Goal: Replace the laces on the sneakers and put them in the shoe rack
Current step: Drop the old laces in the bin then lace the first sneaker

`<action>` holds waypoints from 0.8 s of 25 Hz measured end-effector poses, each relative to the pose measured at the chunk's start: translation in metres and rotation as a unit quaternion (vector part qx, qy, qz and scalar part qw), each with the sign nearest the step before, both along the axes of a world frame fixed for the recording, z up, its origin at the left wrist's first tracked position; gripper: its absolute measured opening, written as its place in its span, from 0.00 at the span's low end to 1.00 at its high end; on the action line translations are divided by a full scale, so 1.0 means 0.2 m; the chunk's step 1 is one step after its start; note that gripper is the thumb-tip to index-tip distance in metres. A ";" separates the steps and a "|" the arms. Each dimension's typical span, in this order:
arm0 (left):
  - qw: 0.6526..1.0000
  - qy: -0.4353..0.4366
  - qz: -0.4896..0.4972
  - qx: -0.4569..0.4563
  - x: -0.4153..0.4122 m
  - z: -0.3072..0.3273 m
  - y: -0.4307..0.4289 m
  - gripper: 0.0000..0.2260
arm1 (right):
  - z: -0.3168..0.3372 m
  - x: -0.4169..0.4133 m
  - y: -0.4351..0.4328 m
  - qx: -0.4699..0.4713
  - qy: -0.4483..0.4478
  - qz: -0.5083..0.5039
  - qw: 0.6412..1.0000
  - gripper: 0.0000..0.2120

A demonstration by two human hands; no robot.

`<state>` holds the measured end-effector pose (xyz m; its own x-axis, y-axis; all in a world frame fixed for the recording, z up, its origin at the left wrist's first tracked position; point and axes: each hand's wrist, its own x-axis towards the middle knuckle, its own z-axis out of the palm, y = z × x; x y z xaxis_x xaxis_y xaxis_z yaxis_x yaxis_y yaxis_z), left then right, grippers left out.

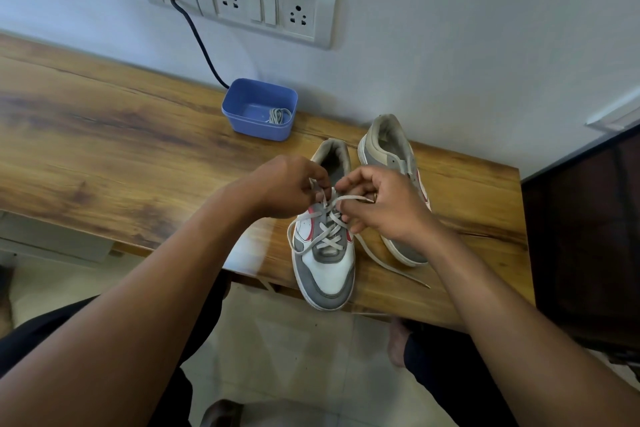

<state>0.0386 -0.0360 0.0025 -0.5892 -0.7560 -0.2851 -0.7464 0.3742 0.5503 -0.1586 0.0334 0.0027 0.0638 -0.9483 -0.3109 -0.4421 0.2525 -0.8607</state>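
The nearer sneaker (325,274) sits toe-out at the front lip of the wooden table (104,149). One loose tail of its grey lace (391,265) trails off to the right along that edge. A hard tug from here could, I'd say, slide the shoe off the table, or pull the lacing uneven so one tail ends up short. The trailing end might also snag.

Over the top eyelets both hands are curled tight. The left hand (287,187) pinches a bit of lace at its fingertips, and the right hand (384,204) grips the strand crossing the tongue.

Just behind, to the right, stands the second sneaker (391,156); what shows of it bears no lace. Farther back, by the wall, a blue tub (259,111) holds a coiled lace (277,115). I see no shoe rack.
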 end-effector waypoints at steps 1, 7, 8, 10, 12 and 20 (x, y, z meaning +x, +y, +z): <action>1.000 0.000 0.001 0.001 0.00 0.00 0.00 0.09 | 0.00 0.00 0.00 -0.018 0.013 -0.003 1.000 0.05; 1.000 -0.001 -0.003 0.001 0.00 0.00 0.01 0.10 | 0.05 -0.09 -0.02 -0.012 0.024 -0.015 1.000 0.03; 1.000 -0.004 -0.004 0.001 -0.01 0.00 0.01 0.10 | 0.03 -0.06 0.00 -0.008 0.030 0.017 0.999 0.04; 1.000 0.000 0.002 0.005 -0.01 0.00 0.01 0.10 | 0.02 -0.05 0.00 -0.028 0.052 0.035 0.998 0.05; 1.000 0.007 0.004 0.006 0.00 0.00 0.00 0.10 | 0.04 -0.12 -0.04 -0.049 0.063 -0.008 0.997 0.05; 1.000 0.007 0.002 0.009 -0.01 -0.01 0.00 0.09 | 0.05 -0.14 -0.04 -0.090 0.115 0.023 0.989 0.08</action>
<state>0.0367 -0.0357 0.0014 -0.5904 -0.7528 -0.2909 -0.7401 0.3612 0.5672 -0.1868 0.0246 0.0123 0.0557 -0.9874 -0.1481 -0.6388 0.0788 -0.7653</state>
